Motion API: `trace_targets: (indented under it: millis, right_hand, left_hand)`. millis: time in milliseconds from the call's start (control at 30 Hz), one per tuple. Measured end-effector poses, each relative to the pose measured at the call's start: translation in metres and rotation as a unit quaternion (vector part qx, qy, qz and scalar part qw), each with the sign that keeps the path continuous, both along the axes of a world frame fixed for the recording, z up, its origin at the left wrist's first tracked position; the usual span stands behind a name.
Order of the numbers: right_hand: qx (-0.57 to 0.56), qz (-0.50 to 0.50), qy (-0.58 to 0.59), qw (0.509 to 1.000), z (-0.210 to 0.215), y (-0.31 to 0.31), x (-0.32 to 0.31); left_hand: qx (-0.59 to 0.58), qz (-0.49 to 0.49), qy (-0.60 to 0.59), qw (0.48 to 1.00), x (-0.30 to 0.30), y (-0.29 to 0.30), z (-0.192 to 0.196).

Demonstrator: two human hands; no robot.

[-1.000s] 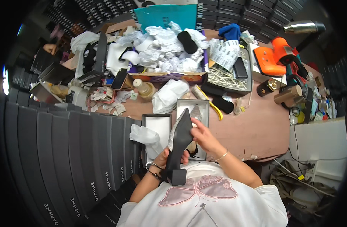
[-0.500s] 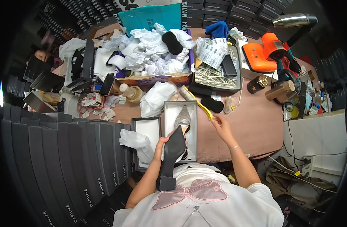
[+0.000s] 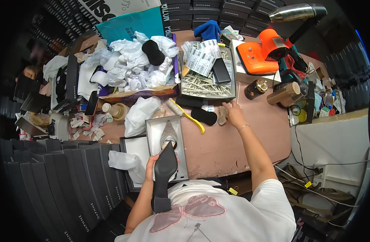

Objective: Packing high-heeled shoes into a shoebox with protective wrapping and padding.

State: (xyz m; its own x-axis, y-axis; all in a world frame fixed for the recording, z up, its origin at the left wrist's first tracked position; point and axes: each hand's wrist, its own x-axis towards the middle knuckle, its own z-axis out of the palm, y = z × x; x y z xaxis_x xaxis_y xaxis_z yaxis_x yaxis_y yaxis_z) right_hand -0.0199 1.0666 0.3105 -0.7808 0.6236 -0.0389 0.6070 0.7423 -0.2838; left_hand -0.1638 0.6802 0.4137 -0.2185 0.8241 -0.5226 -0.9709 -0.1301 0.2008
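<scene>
Showing its black sole, a pointed shoe (image 3: pixel 165 165) sits in the left hand (image 3: pixel 150 166), whose fingers are closed around its middle; its toe points away beyond the fingertips and its block heel hangs below them, by the shirt. Just past those fingers, a glittery second shoe (image 3: pixel 168 133) lies in an open shoebox (image 3: pixel 183 155). To their left is a white-lined lid or tray (image 3: pixel 132 144) with loose white tissue (image 3: pixel 122 159) over it.

So unpacking looks done: the box is open, the paper is off and one shoe is out. By my reading, the held shoe is not yet back beside its mate, nor is the paper wrapped or the box closed.

Further out, the right hand (image 3: pixel 236 116) reaches well away from the left fingers, its fingertips just beside or touching a small crumpled packet (image 3: pixel 222 115). Left of the right fingers lie a black oval pad (image 3: pixel 204 116) and a yellow-handled brush (image 3: pixel 197 124); beyond them is a box of pale sticks (image 3: pixel 205 89).

The held shoe's upper is mostly turned away, and it covers part of the second shoe. Whether the right fingers pinch anything I cannot tell, and the packet's contents are too small to make out.
</scene>
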Motion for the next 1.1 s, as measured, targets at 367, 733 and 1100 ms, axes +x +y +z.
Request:
trace_targets:
  millis: [367, 733, 1100]
  right_hand:
    - [-0.612, -0.09, 0.351, 0.703, 0.113, -0.128, -0.012]
    - [-0.682, 0.016, 0.228, 0.695, 0.132, -0.246, -0.011]
    - [-0.787, 0.05, 0.176, 0.589, 0.112, -0.236, -0.041]
  left_hand:
    - [0.086, -0.017, 0.011, 0.996, 0.001, 0.001, -0.006]
    - [0.124, 0.01, 0.005, 0.992, -0.009, -0.024, 0.02]
    - [0.147, -0.003, 0.039, 0.988, -0.014, -0.049, 0.006]
